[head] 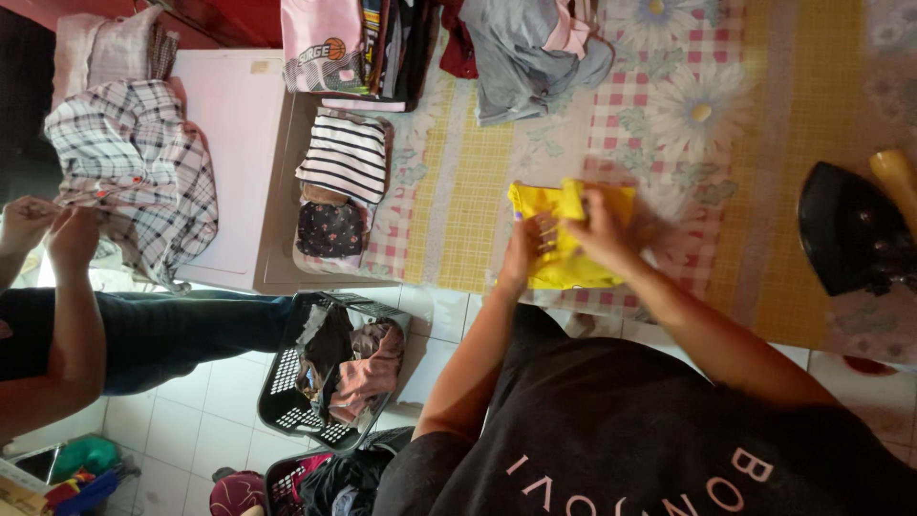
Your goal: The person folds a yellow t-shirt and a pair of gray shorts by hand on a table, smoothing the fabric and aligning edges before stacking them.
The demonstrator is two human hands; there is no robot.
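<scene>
Yellow cloth, a small folded garment [565, 250], lies on the checked, flower-printed table cover [669, 105] near the table's front edge, and both hands are on it. Left hand [527, 250] presses flat on the yellow fabric, fingers spread; right hand [597, 227] sits just beside it at three o'clock, fingers curled and pinching a fold of the same cloth. Out at three o'clock from the garment, well apart, rests a black iron with a wooden handle [850, 234]. At twelve o'clock, a crumpled grey garment [525, 57]. At nine o'clock, a folded black-and-white striped top [346, 158] tops a small pile. Down at seven o'clock, on the tiled floor, a black plastic laundry basket [287, 382] holds crumpled clothes. Far at nine o'clock, another person's hands [53, 225] grip a plaid shirt [143, 162].
</scene>
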